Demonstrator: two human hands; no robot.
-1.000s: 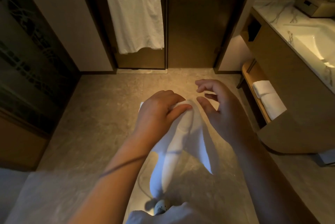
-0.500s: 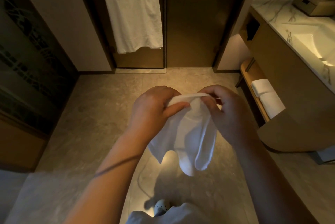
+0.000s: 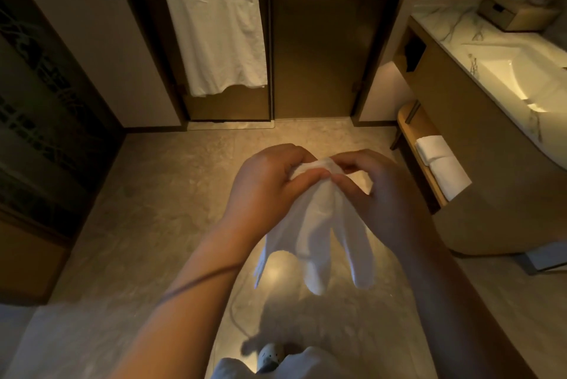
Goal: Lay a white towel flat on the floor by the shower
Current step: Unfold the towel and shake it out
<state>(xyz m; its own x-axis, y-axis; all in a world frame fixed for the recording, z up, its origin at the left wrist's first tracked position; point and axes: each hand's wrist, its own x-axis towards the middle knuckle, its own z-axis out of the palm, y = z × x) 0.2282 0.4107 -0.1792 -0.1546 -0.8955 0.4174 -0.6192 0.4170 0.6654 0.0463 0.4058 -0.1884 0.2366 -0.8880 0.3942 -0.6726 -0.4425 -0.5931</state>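
Observation:
A small white towel [image 3: 319, 234] hangs bunched in the air above the stone floor [image 3: 171, 200], its folds drooping down. My left hand [image 3: 267, 191] pinches its top edge between thumb and fingers. My right hand [image 3: 377, 194] grips the same top edge just to the right, fingertips almost touching the left thumb. The glass shower doors [image 3: 316, 50] stand ahead at the far end of the floor.
A large white towel [image 3: 214, 35] hangs on the left door's bar. On the right is a vanity with a lit sink [image 3: 534, 77], and folded white towels [image 3: 441, 167] on a low wooden shelf. A dark patterned panel [image 3: 40, 102] lines the left wall. My shoe [image 3: 271, 354] shows below.
My right hand, open a second ago, has closed on the towel's top edge beside the left. The towel has been lifted and hangs shorter and more bunched.

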